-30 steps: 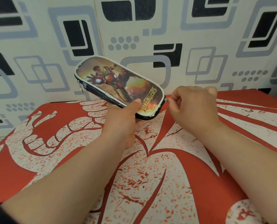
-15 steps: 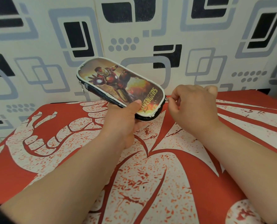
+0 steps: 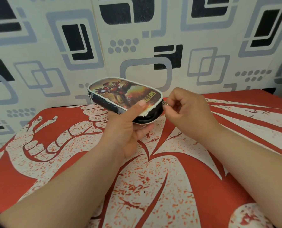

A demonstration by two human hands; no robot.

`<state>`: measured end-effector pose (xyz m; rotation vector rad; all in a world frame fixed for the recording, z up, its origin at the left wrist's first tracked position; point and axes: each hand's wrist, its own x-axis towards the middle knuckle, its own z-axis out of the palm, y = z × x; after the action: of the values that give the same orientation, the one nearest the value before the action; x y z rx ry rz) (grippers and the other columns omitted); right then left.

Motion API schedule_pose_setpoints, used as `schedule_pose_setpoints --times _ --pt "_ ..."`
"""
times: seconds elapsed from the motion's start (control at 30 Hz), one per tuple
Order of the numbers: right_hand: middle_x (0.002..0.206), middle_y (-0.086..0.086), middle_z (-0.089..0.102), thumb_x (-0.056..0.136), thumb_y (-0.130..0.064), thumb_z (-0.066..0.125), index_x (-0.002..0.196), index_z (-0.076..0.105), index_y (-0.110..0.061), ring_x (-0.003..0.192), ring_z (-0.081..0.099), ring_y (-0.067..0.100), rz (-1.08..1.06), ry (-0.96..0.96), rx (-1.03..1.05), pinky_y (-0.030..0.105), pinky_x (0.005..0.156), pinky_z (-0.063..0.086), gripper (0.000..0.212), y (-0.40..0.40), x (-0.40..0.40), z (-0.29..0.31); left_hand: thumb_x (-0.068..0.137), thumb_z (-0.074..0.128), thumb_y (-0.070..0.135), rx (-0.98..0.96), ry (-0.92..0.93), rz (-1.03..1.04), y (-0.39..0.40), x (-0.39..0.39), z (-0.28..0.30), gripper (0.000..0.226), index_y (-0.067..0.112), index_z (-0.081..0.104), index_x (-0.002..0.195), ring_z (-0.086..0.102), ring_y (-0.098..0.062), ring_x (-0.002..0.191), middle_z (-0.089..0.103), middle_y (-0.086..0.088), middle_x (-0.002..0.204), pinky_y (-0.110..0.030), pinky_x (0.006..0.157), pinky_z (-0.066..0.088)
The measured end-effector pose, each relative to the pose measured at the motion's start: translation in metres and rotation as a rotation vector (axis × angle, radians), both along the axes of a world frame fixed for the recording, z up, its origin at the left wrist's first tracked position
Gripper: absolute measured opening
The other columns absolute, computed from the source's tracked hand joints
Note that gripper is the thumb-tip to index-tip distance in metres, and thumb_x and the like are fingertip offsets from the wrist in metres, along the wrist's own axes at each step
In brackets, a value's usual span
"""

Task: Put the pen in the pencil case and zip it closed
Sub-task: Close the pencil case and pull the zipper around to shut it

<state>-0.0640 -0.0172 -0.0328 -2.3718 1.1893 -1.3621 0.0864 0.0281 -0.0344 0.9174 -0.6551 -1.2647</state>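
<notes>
Since a second ago, pencil case (image 3: 125,96) has levelled and sunk toward the red-and-white cloth (image 3: 169,186). Left hand (image 3: 128,127) clamps its near edge; at three o'clock, right hand (image 3: 183,106) pinches the zipper pull (image 3: 164,104). Zipping seems underway, likely continuing around the end; pen unseen. Patterned wall (image 3: 137,38) stands at twelve o'clock; cloth at six lies open.

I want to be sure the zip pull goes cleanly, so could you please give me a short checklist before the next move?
1. Left hand holds pencil case firmly, thumb on top: ok.
2. Right hand pinches zipper pull at the case's right end: ok.
3. Case lifted off the red cloth: ok.
4. Pen inside: cannot tell, none visible.
5. Zip fully closed: cannot tell.
</notes>
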Motion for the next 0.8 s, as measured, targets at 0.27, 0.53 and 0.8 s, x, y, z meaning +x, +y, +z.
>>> schedule_pose_setpoints --times 0.27,0.53,0.8 --pt "0.051 -0.008 0.046 0.075 -0.009 0.055 0.06 0.047 -0.012 0.051 0.043 0.003 -0.013 -0.153 0.11 0.01 0.045 0.034 0.017 -0.0006 0.0013 -0.0001 0.07 0.069 0.0 0.053 0.011 0.064 -0.0004 -0.0071 -0.0002 0.056 0.016 0.049 0.12 0.064 -0.008 0.053 0.068 -0.006 0.099 -0.014 0.036 0.043" --pt "0.055 0.002 0.05 0.077 -0.008 0.053 0.063 0.047 -0.01 0.048 0.038 0.012 -0.055 -0.052 0.064 0.013 0.047 0.032 0.015 -0.0016 -0.0004 0.0 0.076 0.062 -0.003 0.118 -0.055 -0.033 -0.0027 0.0002 0.0024 0.039 0.011 0.056 0.112 0.053 -0.004 0.041 0.071 -0.003 0.081 -0.011 0.029 0.03" --pt "0.054 -0.003 0.046 0.077 -0.007 0.053 0.066 0.048 -0.009 0.049 0.039 0.011 -0.068 -0.055 0.02 0.015 0.049 0.033 0.012 -0.0033 -0.0017 0.0015 0.077 0.06 -0.002 0.146 -0.075 -0.101 -0.0053 0.0024 0.0019 0.024 0.014 0.061 0.095 0.044 -0.003 0.036 0.072 0.003 0.065 -0.012 0.028 0.021"
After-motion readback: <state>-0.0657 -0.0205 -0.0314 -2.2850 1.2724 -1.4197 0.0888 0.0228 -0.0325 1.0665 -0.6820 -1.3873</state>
